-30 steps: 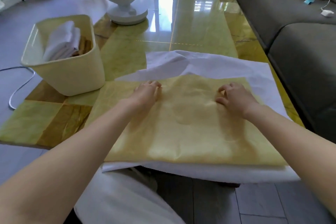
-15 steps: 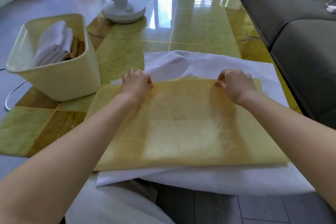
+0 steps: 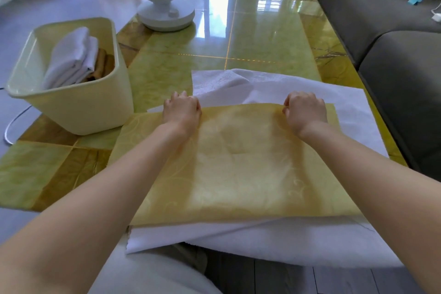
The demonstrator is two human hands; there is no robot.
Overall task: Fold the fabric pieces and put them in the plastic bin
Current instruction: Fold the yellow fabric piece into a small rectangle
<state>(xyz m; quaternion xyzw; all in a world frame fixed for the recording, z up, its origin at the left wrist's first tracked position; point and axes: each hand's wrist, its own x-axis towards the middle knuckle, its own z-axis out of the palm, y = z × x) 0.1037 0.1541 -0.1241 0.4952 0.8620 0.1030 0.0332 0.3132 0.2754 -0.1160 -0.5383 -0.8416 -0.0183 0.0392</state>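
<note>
**Both hands clamped on far edge of yellow fabric (image 3: 238,169)**

Left of the yellow fabric, just beside its far corner, we note the plastic bin (image 3: 71,107) on the table (image 3: 262,36). It holds folded white pieces (image 3: 71,55) and a brown one (image 3: 103,64). Beyond the fabric, to the left, stands a white fan (image 3: 164,12). Our left hand (image 3: 182,112) grips the fabric's far edge, fingers curled. Our right hand (image 3: 305,112) grips the same edge further right. White fabric (image 3: 286,93) lies under it, showing past its far, right and near edges. Right of it: grey sofa (image 3: 393,79).
</note>
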